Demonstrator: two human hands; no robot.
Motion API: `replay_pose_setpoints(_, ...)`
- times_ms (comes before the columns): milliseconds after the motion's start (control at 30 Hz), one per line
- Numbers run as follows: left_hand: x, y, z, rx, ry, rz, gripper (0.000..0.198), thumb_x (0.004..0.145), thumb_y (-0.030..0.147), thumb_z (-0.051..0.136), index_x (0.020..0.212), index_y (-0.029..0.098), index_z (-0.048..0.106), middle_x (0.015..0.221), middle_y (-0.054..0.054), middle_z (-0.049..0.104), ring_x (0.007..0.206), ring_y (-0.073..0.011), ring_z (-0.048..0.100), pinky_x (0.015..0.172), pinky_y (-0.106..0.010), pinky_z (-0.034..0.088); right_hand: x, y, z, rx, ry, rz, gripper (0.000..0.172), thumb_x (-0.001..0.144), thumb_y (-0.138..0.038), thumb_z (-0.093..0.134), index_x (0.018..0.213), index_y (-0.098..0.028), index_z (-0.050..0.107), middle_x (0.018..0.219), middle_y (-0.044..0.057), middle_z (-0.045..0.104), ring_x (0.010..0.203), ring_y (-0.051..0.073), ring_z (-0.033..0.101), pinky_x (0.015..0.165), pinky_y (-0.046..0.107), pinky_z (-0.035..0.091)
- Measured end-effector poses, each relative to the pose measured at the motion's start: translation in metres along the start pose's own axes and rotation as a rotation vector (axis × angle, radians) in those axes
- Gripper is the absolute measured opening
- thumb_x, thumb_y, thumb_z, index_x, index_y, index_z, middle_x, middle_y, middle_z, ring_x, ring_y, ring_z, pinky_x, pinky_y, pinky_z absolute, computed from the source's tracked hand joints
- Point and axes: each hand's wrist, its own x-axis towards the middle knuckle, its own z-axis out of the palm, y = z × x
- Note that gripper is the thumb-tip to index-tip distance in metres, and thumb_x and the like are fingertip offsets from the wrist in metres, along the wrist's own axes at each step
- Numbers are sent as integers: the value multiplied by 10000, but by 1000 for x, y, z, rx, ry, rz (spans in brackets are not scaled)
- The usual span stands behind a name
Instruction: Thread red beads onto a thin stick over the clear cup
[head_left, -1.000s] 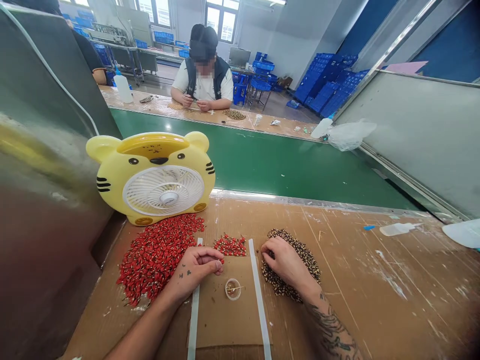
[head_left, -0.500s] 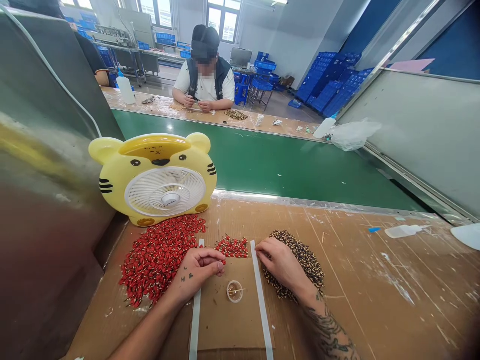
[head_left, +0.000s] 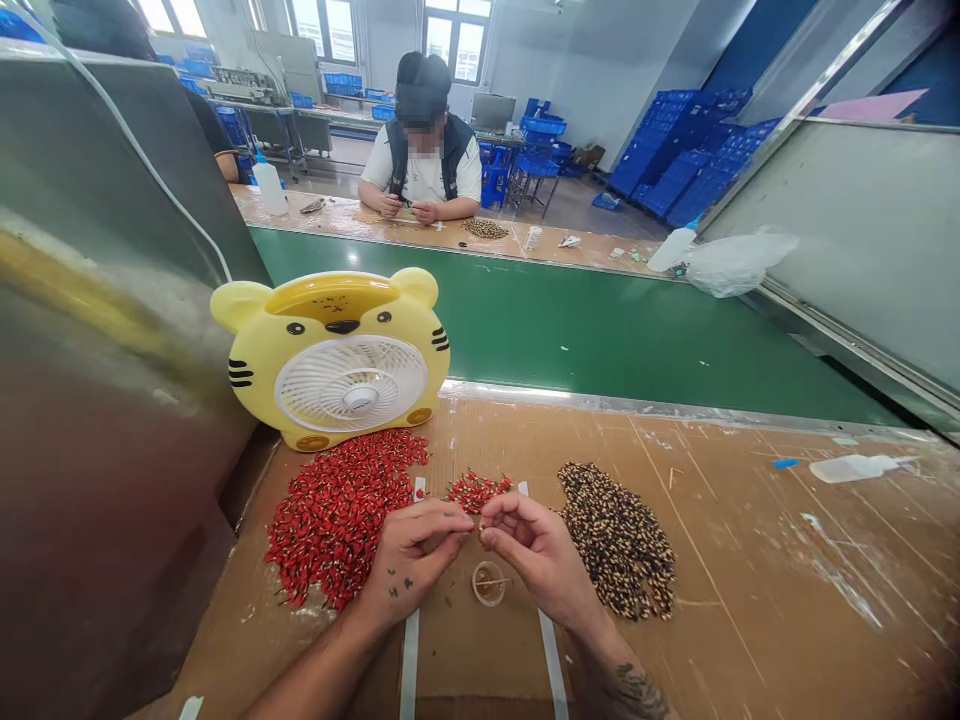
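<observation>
Beneath both hands a scuffed brown cardboard-covered worktable (head_left: 750,560) is spread. Beyond them it is edged by a green conveyor belt (head_left: 600,330), across which a seated co-worker (head_left: 424,160) is seen before stacked blue plastic crates (head_left: 675,170). The left hand (head_left: 412,560) and the right hand (head_left: 540,555) are brought together, fingertips pinched tip to tip; whatever is pinched is too small to be made out. Just nearside of the fingertips a small round clear cup (head_left: 488,583) is set, holding brownish liquid and a thin stick. Left of the left hand a heap of red pieces (head_left: 341,515) is piled below a yellow tiger-shaped plastic fan (head_left: 337,355). Right of the right hand a heap of dark speckled pieces (head_left: 619,535) is spread.
</observation>
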Motion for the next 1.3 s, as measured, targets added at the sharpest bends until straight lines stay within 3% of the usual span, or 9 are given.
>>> replay_pose_setpoints(567, -3, 4, -2, 156, -70, 95, 232, 872, 131, 631, 1013, 240, 778, 961, -94, 761, 880, -184, 706, 811, -291, 567, 5, -5, 4, 89, 56, 80, 264, 710, -320, 842, 843, -181, 661, 783, 15, 711, 705, 131, 651, 697, 245, 547)
replay_pose_setpoints(967, -3, 2, -2, 16, -21, 84, 216, 817, 91, 705, 956, 241, 776, 890, -60, 763, 825, -170, 702, 780, -274, 559, 6, 11, 12, 335, 61, 159, 315, 652, -324, 886, 755, -167, 633, 637, -16, 681, 522, 102, 615, 529, 211, 501)
replay_pose_setpoints(1100, -3, 3, -1, 14, 2, 41, 161, 819, 129, 707, 918, 230, 785, 870, -69, 766, 813, -185, 705, 766, -289, 566, 3, 3, 15, 197, 96, 101, 272, 709, -368, 845, 753, -176, 657, 638, -10, 680, 561, 122, 627, 561, 230, 519)
replay_pose_setpoints(1300, -3, 2, 1, -24, 102, -50, 113, 781, 169, 752, 862, 231, 801, 845, -65, 772, 788, -187, 707, 752, -278, 564, -5, -2, 16, -82, 165, -78, 167, 797, -354, 773, 849, -208, 711, 841, 51, 745, 766, 190, 704, 720, 292, 577)
